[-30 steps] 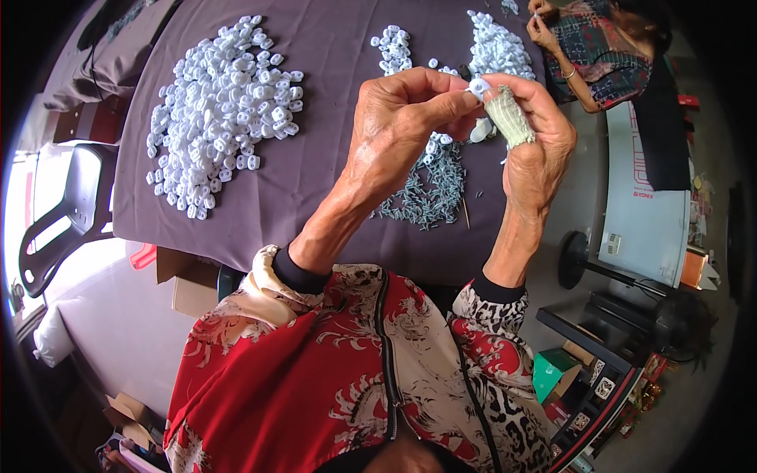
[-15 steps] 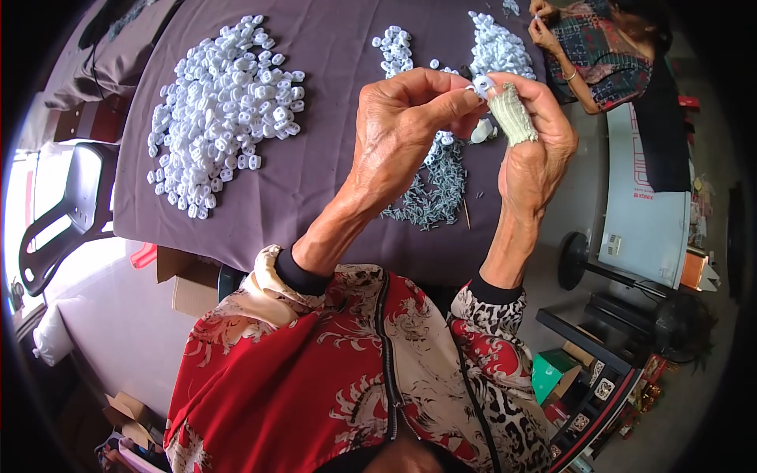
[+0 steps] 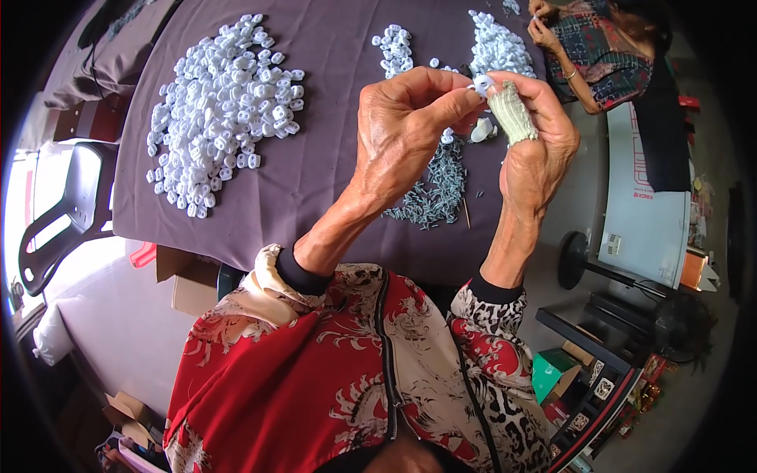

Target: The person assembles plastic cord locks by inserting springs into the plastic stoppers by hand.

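My left hand (image 3: 398, 126) pinches a small white plastic piece (image 3: 482, 81) with a dark spot between thumb and forefinger. My right hand (image 3: 546, 138) grips the same piece from the other side, its fingers curled behind. A pale green knitted sleeve (image 3: 514, 118) covers my right thumb. Both hands are held above the table, their fingertips meeting at the piece. Beneath them lies a heap of thin grey-blue slivers (image 3: 441, 189), partly hidden by my left wrist. One white part (image 3: 448, 135) and a pale lump (image 3: 482, 131) show between my hands.
A large heap of white plastic pieces (image 3: 225, 110) covers the table's left side. Beyond my hands are a smaller white cluster (image 3: 394, 51) and a paler heap (image 3: 501, 49). A thin stick (image 3: 467, 213) lies beside the slivers. A co-worker's hand (image 3: 544, 33) is at far right.
Both hands keep their grip on the white piece, with only a very slight shift. Some white parts seen under my left hand no longer show there.
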Available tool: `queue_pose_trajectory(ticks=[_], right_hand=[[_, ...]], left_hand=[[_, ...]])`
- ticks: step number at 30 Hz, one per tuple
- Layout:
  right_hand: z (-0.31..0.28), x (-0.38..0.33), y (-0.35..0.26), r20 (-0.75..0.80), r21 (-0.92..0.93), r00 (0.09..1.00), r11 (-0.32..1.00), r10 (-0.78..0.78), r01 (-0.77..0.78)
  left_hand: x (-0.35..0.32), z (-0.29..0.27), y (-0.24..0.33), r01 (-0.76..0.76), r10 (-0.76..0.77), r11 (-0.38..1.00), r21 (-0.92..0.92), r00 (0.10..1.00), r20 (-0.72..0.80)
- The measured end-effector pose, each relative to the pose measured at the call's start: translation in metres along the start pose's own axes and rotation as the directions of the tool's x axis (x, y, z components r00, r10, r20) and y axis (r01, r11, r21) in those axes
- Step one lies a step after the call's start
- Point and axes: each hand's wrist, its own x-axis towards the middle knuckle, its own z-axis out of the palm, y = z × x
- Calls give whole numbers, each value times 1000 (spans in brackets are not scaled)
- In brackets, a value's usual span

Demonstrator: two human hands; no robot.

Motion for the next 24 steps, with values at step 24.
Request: queue_pose_trajectory(ticks=[24], right_hand=[[2, 2, 5, 28, -62, 1000, 998, 9, -7]], left_hand=[[7, -9, -5, 54, -52, 996, -72, 998, 28]])
